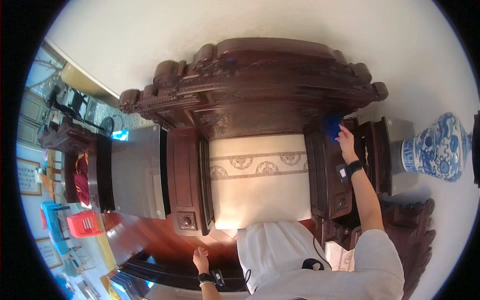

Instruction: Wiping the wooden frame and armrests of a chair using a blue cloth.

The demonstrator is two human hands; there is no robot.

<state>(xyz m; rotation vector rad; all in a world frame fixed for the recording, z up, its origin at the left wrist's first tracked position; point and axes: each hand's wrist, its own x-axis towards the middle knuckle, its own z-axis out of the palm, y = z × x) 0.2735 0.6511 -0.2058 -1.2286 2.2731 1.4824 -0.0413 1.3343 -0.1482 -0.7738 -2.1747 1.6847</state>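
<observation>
Before me stands a carved dark wooden armchair [183,172] with a tall backrest [255,108] and a cream seat cushion [258,198] bearing a patterned band. My right hand [345,139] reaches to the back end of the right armrest [332,187]. Its fingers close on a blurred blue thing, apparently a cloth [333,127], against the wood where armrest meets backrest. My left hand [201,258] is low, in front of the left armrest and above the reddish wooden floor [161,236]. Nothing shows in it; its fingers look loosely curled, too small to judge.
On the right, a blue-and-white porcelain vase [435,150] stands on a side table [401,161]. Another glass-topped table [137,172] adjoins the left armrest. Further left are a red plastic stool [84,224] and an electric fan [54,92]. Carved furniture [407,232] lies at right.
</observation>
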